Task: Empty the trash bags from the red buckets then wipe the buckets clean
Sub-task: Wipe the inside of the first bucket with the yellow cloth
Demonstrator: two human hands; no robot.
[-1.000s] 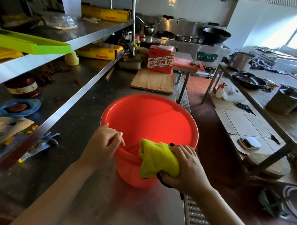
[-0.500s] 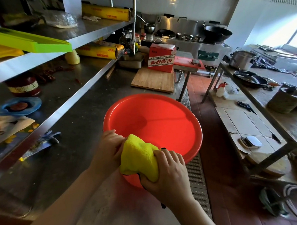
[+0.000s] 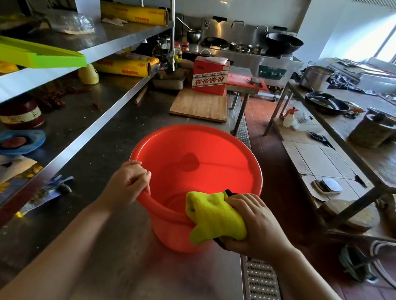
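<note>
Glossy plastic bucket; fuzzy cloth; brushed steel counter.

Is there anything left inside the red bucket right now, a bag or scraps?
The red bucket shows bare walls, no bag. Its near inside wall and most of the bottom are hidden by the rim and the yellow cloth that the right hand presses there.

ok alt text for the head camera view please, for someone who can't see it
A person's left hand grips the rim of a round red plastic bucket on a steel counter, while the right hand presses a yellow cloth over the near rim. No bag shows inside the bucket.
</note>
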